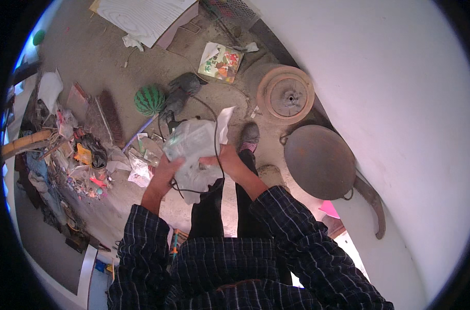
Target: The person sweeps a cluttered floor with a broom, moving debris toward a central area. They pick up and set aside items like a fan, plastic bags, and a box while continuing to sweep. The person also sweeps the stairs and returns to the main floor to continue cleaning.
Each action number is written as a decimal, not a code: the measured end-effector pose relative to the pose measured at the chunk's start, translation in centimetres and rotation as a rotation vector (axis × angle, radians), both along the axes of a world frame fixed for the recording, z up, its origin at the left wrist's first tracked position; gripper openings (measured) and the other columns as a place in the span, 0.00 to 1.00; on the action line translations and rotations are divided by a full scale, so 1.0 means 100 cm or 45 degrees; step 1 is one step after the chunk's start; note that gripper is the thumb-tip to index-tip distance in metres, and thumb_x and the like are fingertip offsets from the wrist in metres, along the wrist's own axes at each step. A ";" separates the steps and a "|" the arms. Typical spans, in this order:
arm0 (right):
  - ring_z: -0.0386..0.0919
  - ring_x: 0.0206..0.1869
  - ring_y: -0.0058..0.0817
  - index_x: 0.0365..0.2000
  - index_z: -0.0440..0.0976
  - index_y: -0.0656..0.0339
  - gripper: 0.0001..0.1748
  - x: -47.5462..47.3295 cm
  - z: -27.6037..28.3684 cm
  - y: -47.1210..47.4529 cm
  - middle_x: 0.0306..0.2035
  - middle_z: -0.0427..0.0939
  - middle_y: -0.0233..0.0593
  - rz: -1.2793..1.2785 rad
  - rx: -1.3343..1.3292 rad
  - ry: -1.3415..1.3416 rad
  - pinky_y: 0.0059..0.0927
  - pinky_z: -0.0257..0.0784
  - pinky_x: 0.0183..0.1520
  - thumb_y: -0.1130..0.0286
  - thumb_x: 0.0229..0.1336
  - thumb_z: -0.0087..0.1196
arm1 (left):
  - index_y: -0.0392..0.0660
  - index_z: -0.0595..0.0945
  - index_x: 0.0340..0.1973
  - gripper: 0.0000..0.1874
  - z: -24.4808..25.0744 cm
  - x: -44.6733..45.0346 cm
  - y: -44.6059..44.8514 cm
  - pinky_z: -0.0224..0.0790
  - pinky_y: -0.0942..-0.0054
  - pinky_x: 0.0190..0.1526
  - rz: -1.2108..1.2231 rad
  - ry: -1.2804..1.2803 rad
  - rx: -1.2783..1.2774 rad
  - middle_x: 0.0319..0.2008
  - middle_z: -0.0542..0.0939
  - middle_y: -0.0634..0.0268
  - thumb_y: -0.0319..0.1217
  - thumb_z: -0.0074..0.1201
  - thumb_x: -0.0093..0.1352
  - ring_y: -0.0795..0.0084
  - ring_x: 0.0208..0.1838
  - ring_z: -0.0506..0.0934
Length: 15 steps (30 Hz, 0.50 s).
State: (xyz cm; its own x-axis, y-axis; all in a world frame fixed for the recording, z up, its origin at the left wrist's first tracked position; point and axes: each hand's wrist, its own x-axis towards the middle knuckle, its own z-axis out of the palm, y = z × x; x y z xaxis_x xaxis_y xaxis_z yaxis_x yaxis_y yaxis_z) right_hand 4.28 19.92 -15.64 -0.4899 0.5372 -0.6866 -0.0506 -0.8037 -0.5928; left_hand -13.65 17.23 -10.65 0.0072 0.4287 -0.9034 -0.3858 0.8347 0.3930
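A bundle of translucent plastic bag is held in front of my body between both hands. My left hand grips its lower left side. My right hand grips the right side, near a white flap that sticks up. A thin dark cable loops around and across the bag and hangs below it. Whatever is inside the bag cannot be made out. Beyond the bag, a green striped watermelon-patterned ball lies on the floor beside a dark crumpled thing.
Mixed litter is heaped on the left. On the right stand a round clay-coloured vessel, a large dark metal wok and a curved saw along the white wall. A printed booklet and a white board are farther off.
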 end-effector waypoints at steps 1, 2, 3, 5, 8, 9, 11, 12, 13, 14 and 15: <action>0.71 0.36 0.19 0.36 0.73 0.68 0.18 0.001 0.002 -0.003 0.34 0.75 0.34 0.014 -0.078 0.061 0.24 0.66 0.41 0.71 0.43 0.61 | 0.40 0.62 0.53 0.31 0.002 0.006 -0.001 0.66 0.69 0.46 -0.080 0.032 0.024 0.47 0.71 0.62 0.36 0.56 0.58 0.68 0.46 0.71; 0.71 0.37 0.19 0.38 0.72 0.68 0.20 0.004 0.004 -0.006 0.35 0.75 0.34 0.025 -0.156 0.119 0.24 0.66 0.42 0.70 0.43 0.61 | 0.39 0.64 0.52 0.31 -0.005 0.007 -0.001 0.66 0.70 0.45 0.028 0.045 -0.123 0.45 0.72 0.60 0.31 0.59 0.54 0.67 0.44 0.72; 0.71 0.38 0.19 0.39 0.71 0.68 0.21 0.009 0.006 -0.005 0.37 0.75 0.35 0.039 -0.228 0.177 0.24 0.66 0.43 0.69 0.43 0.61 | 0.39 0.65 0.51 0.31 -0.009 0.010 -0.004 0.66 0.70 0.44 -0.001 0.078 -0.093 0.44 0.72 0.60 0.31 0.59 0.54 0.67 0.43 0.73; 0.69 0.42 0.25 0.43 0.67 0.67 0.25 0.033 0.001 0.001 0.40 0.72 0.38 0.240 0.120 -0.174 0.26 0.64 0.45 0.67 0.43 0.60 | 0.38 0.66 0.50 0.29 -0.016 0.015 -0.010 0.67 0.71 0.43 -0.059 0.144 -0.033 0.42 0.73 0.60 0.31 0.59 0.54 0.67 0.42 0.73; 0.68 0.39 0.26 0.41 0.66 0.67 0.24 0.118 -0.054 0.015 0.35 0.71 0.38 -0.288 0.678 -1.145 0.27 0.64 0.43 0.68 0.42 0.60 | 0.38 0.67 0.49 0.28 -0.003 0.009 -0.012 0.67 0.71 0.43 -0.021 0.214 -0.001 0.42 0.73 0.60 0.30 0.58 0.54 0.68 0.43 0.73; 0.67 0.42 0.30 0.41 0.65 0.68 0.24 0.139 -0.050 0.036 0.38 0.69 0.41 -0.360 0.606 -1.164 0.30 0.64 0.45 0.67 0.45 0.58 | 0.38 0.67 0.49 0.28 -0.005 0.000 -0.024 0.67 0.71 0.43 0.020 0.233 0.009 0.42 0.73 0.60 0.30 0.58 0.55 0.68 0.43 0.73; 0.67 0.44 0.33 0.42 0.63 0.68 0.23 0.187 -0.062 0.069 0.41 0.68 0.43 -0.424 0.634 -1.349 0.31 0.64 0.44 0.66 0.48 0.56 | 0.38 0.67 0.49 0.28 0.000 -0.021 -0.037 0.67 0.71 0.43 0.066 0.233 0.055 0.42 0.73 0.60 0.31 0.58 0.55 0.68 0.43 0.73; 0.68 0.43 0.32 0.42 0.63 0.67 0.24 0.210 -0.086 0.073 0.41 0.69 0.44 -0.414 0.716 -1.508 0.30 0.65 0.42 0.64 0.48 0.56 | 0.38 0.67 0.50 0.28 0.004 -0.028 -0.037 0.67 0.71 0.44 0.053 0.250 0.031 0.42 0.73 0.61 0.31 0.58 0.55 0.68 0.43 0.73; 0.69 0.43 0.33 0.42 0.63 0.66 0.24 0.214 -0.086 0.083 0.41 0.69 0.45 -0.495 0.462 -1.345 0.31 0.65 0.42 0.63 0.48 0.57 | 0.38 0.66 0.50 0.28 0.008 -0.038 -0.046 0.66 0.70 0.44 0.068 0.287 -0.008 0.42 0.73 0.61 0.31 0.57 0.55 0.69 0.43 0.73; 0.70 0.42 0.33 0.42 0.63 0.66 0.25 0.211 -0.076 0.098 0.42 0.70 0.46 -0.569 0.212 -1.173 0.31 0.65 0.41 0.61 0.47 0.57 | 0.38 0.66 0.50 0.28 0.015 -0.045 -0.054 0.66 0.70 0.44 0.084 0.325 -0.044 0.43 0.73 0.62 0.30 0.57 0.55 0.69 0.44 0.73; 0.70 0.42 0.34 0.42 0.63 0.66 0.26 0.205 -0.072 0.108 0.42 0.70 0.47 -0.639 -0.035 -0.990 0.32 0.65 0.41 0.59 0.47 0.57 | 0.38 0.66 0.50 0.28 0.025 -0.049 -0.057 0.66 0.70 0.45 0.067 0.368 -0.052 0.43 0.73 0.62 0.30 0.57 0.56 0.69 0.44 0.72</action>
State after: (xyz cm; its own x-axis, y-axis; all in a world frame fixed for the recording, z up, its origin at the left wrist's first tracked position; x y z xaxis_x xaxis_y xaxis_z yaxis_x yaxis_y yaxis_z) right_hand 24.75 30.68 -22.79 0.3994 0.5407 -0.7403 0.0076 -0.8095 -0.5871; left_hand -18.55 11.54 -8.16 -0.2741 0.3846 -0.8815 -0.3063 0.8339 0.4591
